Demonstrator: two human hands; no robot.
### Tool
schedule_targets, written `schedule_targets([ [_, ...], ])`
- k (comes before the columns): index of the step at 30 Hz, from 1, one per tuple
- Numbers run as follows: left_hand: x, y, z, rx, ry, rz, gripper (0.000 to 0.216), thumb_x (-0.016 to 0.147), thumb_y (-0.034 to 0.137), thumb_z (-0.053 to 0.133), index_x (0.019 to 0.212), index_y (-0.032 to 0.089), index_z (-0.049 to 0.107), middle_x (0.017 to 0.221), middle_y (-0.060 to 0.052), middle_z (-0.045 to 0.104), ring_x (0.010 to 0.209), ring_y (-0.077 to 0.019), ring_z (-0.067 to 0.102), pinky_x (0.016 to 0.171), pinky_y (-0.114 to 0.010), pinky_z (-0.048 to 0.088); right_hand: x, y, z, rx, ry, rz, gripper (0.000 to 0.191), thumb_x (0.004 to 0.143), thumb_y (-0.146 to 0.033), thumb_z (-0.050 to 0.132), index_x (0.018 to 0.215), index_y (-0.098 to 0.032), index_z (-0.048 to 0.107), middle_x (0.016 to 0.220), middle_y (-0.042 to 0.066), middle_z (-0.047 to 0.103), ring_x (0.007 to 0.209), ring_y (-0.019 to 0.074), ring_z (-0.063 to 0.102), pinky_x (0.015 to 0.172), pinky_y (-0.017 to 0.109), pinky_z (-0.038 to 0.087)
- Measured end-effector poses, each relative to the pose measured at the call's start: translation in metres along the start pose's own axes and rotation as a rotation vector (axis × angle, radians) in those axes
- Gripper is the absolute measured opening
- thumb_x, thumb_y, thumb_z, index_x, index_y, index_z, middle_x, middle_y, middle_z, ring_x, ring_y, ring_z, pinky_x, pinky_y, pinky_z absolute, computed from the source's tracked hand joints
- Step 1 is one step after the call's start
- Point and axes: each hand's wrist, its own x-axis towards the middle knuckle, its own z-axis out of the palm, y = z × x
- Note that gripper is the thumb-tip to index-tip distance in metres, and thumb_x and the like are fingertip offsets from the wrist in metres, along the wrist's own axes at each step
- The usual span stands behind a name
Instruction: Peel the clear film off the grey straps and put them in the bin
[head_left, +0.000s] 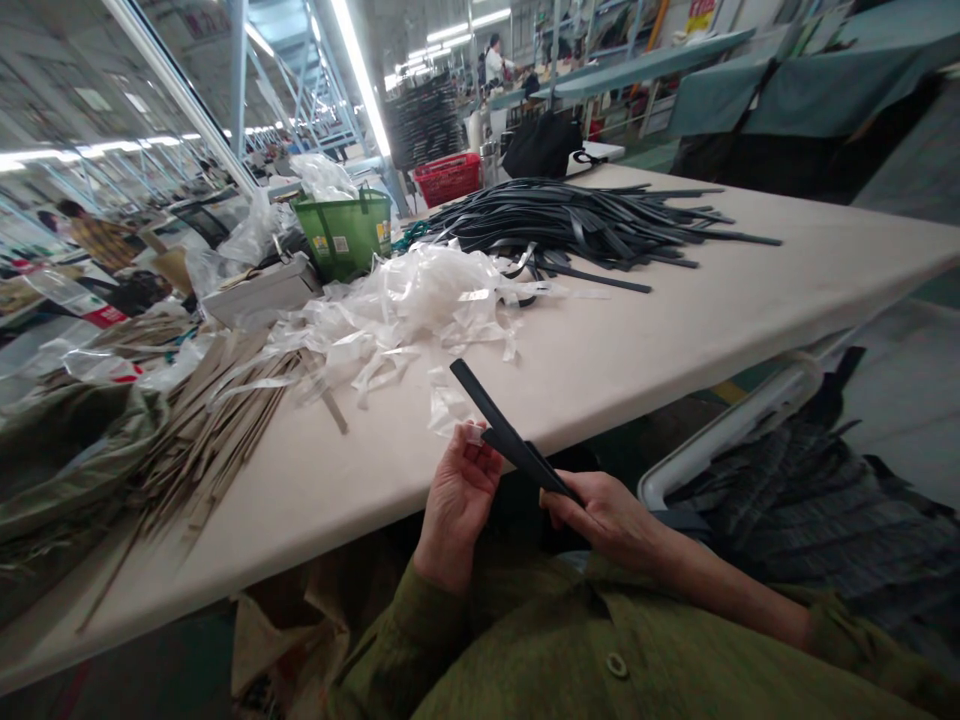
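My right hand [607, 515] grips the near end of a long black strip [504, 432] that slants up and left over the table's front edge. My left hand [456, 495] is curled, its fingertips pinching the strip near its middle, where a small bit of clear film shows. Both hands sit just below the white table [675, 330], above my green sleeves. A heap of crumpled clear plastic wrappers [405, 300] lies on the table just beyond the strip's tip. Farther back spreads a big pile of black strips [585, 225].
Brown card strips [217, 420] fan out at the left beside a plastic bag. A green basket [346, 232], a grey box [262, 290] and a red crate [448, 178] stand at the back. More black strips hang in a rack at my right [810, 480]. People work in the distance.
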Motion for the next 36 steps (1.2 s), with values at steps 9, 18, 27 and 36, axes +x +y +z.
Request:
schedule_targets([
  [9,0.0006,-0.0013,-0.0026,-0.021,-0.01,-0.034,0.013,0.091,0.024,0.064,0.082,0.016,0.068,0.077,0.001,0.072,0.071,-0.0099,0.069,0.067,-0.022,0.053,0.0015,0.0021,0.0008,0.01,-0.003,0.01,0.042,0.096,-0.052,0.042,0.077,-0.019,0.059,0.066,0.001,0.062,0.06,0.0168,0.056,0.057,0.027,0.035],
  [18,-0.0034,0.0017,-0.001,-0.023,0.005,-0.041,0.018,0.095,0.026,0.058,0.084,0.016,0.069,0.079,0.001,0.073,0.073,-0.0102,0.069,0.066,-0.022,0.054,0.0025,0.0029,0.0012,-0.016,0.002,0.012,0.042,0.096,-0.052,0.041,0.075,-0.02,0.058,0.066,0.002,0.062,0.059,0.0173,0.056,0.057,0.027,0.034],
  [27,-0.0023,0.0012,-0.0046,-0.051,0.023,-0.047,0.027,0.1,0.026,0.05,0.085,0.015,0.069,0.078,0.0,0.074,0.071,-0.0106,0.07,0.066,-0.024,0.055,0.0024,0.0051,0.0019,-0.009,0.0,0.002,0.045,0.096,-0.055,0.04,0.076,-0.019,0.058,0.066,0.001,0.061,0.059,0.0171,0.056,0.057,0.026,0.034],
  [36,-0.0037,0.0014,-0.0014,-0.065,0.058,-0.053,0.031,0.101,0.027,0.046,0.083,0.015,0.068,0.074,0.0,0.075,0.069,-0.0109,0.071,0.065,-0.024,0.054,0.0026,0.0042,0.0014,-0.028,-0.006,0.008,0.045,0.096,-0.055,0.04,0.078,-0.019,0.059,0.067,0.002,0.063,0.06,0.0178,0.058,0.057,0.026,0.034],
])
